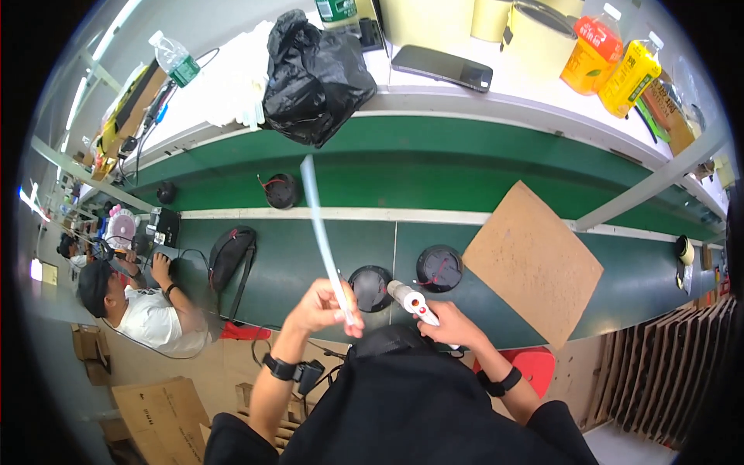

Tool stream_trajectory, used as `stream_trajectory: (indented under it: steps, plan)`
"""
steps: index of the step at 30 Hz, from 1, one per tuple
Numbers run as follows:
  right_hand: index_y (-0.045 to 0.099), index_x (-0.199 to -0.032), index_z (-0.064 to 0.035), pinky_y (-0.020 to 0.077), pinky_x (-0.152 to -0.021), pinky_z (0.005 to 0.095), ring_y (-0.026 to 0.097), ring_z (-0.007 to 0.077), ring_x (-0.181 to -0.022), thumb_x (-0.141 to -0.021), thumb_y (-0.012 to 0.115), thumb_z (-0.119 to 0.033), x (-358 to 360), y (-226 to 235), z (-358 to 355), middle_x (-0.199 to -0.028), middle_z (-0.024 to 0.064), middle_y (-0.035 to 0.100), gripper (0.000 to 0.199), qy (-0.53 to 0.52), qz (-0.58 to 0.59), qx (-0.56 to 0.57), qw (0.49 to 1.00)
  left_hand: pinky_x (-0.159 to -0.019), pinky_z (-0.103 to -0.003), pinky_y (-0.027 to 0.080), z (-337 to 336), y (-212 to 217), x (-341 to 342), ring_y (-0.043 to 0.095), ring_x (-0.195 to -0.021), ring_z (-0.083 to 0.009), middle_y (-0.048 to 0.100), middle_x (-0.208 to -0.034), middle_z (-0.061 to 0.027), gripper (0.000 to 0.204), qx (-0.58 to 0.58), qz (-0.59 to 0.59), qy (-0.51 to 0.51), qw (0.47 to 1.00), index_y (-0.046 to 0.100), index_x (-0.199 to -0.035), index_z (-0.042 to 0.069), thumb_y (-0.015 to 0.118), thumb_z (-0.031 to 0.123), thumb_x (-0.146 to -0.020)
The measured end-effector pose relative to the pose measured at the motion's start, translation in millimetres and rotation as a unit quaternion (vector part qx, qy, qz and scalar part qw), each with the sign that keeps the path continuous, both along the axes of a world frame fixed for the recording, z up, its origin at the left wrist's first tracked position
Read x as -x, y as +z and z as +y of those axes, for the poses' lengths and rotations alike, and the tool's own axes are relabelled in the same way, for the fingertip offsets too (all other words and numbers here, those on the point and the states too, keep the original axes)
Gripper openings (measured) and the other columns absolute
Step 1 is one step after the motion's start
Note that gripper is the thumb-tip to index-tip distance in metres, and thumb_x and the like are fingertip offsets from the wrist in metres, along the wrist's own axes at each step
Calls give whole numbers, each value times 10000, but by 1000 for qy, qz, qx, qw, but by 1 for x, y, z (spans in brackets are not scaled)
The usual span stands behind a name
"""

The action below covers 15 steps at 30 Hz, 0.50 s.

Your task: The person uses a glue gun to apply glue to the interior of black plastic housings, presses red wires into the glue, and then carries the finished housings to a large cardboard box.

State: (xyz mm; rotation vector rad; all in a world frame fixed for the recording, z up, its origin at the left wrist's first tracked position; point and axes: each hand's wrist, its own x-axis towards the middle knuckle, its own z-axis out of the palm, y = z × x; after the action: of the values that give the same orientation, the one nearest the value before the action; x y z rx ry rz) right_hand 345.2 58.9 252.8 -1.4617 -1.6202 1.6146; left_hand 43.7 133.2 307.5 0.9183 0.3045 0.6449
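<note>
My left hand (322, 307) is closed around the lower end of a long, translucent white glue stick (318, 221), which stands up and leans slightly left. In my right hand (451, 325) is a white glue gun (415, 301) with a round opening and a red dot. Its nozzle end points up and left, toward the bench. A round black part (370, 288) lies on the dark green bench top (325, 256) between my hands, just beyond them. Another round black part (439, 268) with a red wire lies to its right. Hand and gun are apart from both parts.
A brown board (535, 263) lies right of the parts. On the ledge behind sits another black part (280, 191). The upper shelf holds a black plastic bag (314, 81), a phone (442, 67) and bottles (593, 50). A black bag (232, 260) and a seated person (155, 314) are left.
</note>
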Motion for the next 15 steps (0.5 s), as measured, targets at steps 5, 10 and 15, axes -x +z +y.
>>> stream_trajectory:
  steps: [5,10,15]
  plan:
    - [648,-989,57,527,-756,483,664,471,-846,-781,641,-171,9,-5,4,-884,289,673,309,46,-12,-66,997,-685,-279,589,-27,-10,2,704,-811,-174,727,-885,-105,123,-89,191,168,963,728,-982,-24,745,-29,-860]
    - [637,-959,59,523,-758,491,667,455,-839,-765,640,-178,24,-15,9,-867,271,668,306,88,-59,-100,989,-618,-296,516,-35,17,-21,661,-705,-144,703,-815,-78,140,-320,363,170,858,737,-967,-3,781,55,-847]
    - [639,-931,69,533,-826,514,665,474,-902,-743,640,-196,39,-5,17,-936,277,683,325,111,-104,-73,986,-596,-323,496,-40,12,-35,609,-614,-206,655,-745,-111,160,-370,439,158,803,737,-950,-2,770,117,-849]
